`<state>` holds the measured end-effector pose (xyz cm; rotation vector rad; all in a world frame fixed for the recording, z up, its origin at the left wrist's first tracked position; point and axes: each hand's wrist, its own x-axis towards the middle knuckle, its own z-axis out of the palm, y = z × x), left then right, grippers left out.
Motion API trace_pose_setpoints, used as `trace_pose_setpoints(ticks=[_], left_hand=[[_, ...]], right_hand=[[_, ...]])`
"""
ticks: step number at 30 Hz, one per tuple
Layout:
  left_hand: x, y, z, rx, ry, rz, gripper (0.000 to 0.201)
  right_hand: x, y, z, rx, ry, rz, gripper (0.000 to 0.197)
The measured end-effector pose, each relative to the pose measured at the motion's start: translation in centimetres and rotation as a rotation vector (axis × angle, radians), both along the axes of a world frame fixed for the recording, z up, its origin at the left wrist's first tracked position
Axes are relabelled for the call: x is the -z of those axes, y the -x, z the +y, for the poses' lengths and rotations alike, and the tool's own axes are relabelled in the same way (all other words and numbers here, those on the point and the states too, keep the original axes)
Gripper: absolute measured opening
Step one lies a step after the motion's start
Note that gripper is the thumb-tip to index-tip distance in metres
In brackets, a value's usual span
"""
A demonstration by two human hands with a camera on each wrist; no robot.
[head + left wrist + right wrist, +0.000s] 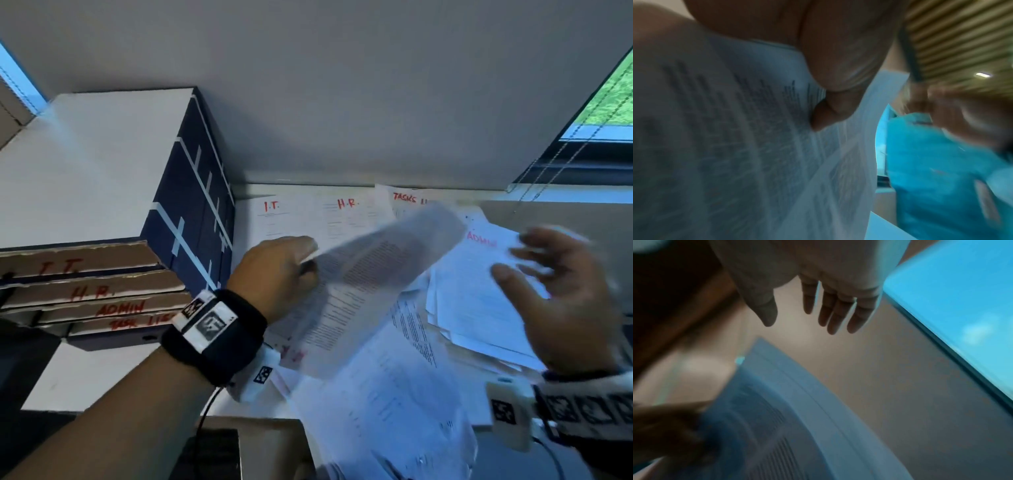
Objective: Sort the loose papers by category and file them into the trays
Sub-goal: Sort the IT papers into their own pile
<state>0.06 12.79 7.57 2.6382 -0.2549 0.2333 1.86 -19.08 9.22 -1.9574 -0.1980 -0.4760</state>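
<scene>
Stacked at the frame's left, cardboard trays (pixel 85 291) lettered I.T., H.R., ADMIN, TASK LIST; spread over centre and right, loose papers (pixel 394 394). At centre, lifted above that pile and blurred, a printed sheet (pixel 370 274), pinched at its left edge by the left hand (pixel 274 274). At right, the right hand (pixel 565 301), fingers spread, holding nothing, clear of the sheet.

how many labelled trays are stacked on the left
4, stacked under the dark box: I.T. tray on top, H.R. tray next, ADMIN tray third, TASK LIST tray lowest. More below may be hidden.
</scene>
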Motion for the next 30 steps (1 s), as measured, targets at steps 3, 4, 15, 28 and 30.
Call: trace_pose_setpoints(ticks=[3,4,15,28,30], left_hand=[[-3.5,-0.8,-3.5,0.071,-0.377,0.043,0.002],[-4.0,-1.0,-4.9,0.098,-0.443,0.054,0.004],[-3.3,-2.1,-4.5,-0.095,-0.341,-0.323,0.042],[9.8,5.0,0.6,-0.391,-0.118,0.706,0.064],[11.0,5.0,0.6,-0.371,-0.193,0.768,0.061]], right_hand=[[-4.5,2.5,1.6,-0.142,0.509,-0.369,0.059],[-5.2,2.5,2.6,-0.213,0.688,-0.415,0.057],[-2.1,-5.3,3.2,-0.202,0.755,0.401,0.022],[9.5,-17.4,6.9,-0.069,0.166,0.866,0.044],[9.3,-17.4,8.2,-0.050,0.334,0.855,0.037]])
